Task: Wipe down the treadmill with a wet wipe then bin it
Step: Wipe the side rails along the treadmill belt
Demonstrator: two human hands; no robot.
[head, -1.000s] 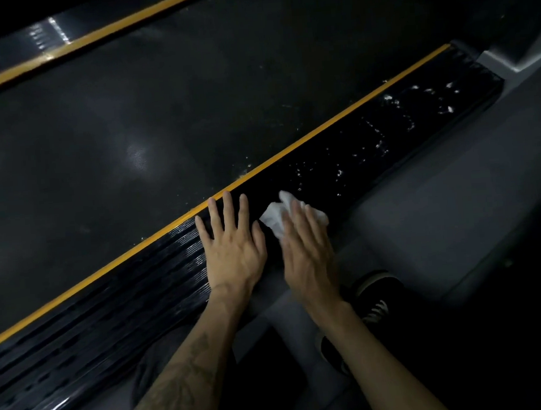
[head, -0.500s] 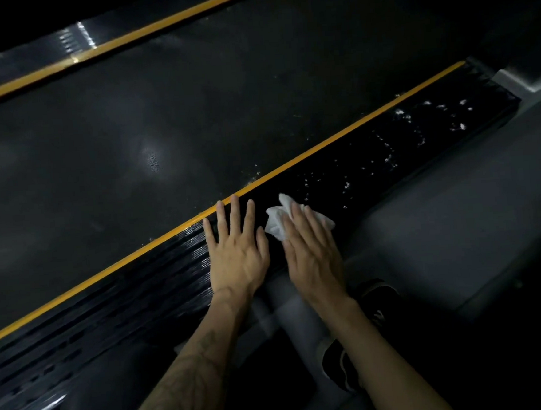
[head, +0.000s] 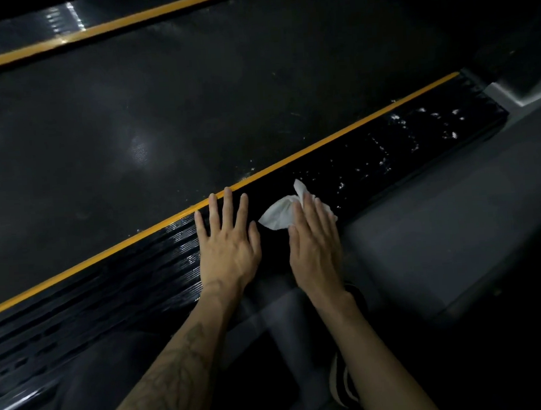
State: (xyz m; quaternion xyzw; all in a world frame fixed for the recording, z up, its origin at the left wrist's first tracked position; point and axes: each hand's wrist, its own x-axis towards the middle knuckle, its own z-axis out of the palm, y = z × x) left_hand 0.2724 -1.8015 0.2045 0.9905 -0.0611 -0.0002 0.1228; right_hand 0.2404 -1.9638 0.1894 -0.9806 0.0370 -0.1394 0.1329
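Crumpled white wet wipe (head: 281, 213) on the glossy black ribbed side rail (head: 387, 152) of the treadmill, pinned under the straight fingers of the right hand (head: 315, 249), its peak poking out past the fingertips. Left hand (head: 227, 249) just beside, flat on the same rail, grip spread, fingertips at the yellow stripe (head: 322, 143). Beyond the stripe, matte dark textured belt (head: 160, 116); white droplets speckling the rail farther right.

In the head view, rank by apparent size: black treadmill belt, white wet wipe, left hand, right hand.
1. Black treadmill belt
2. Left hand and right hand, alike
3. Crumpled white wet wipe, partly hidden under the right hand
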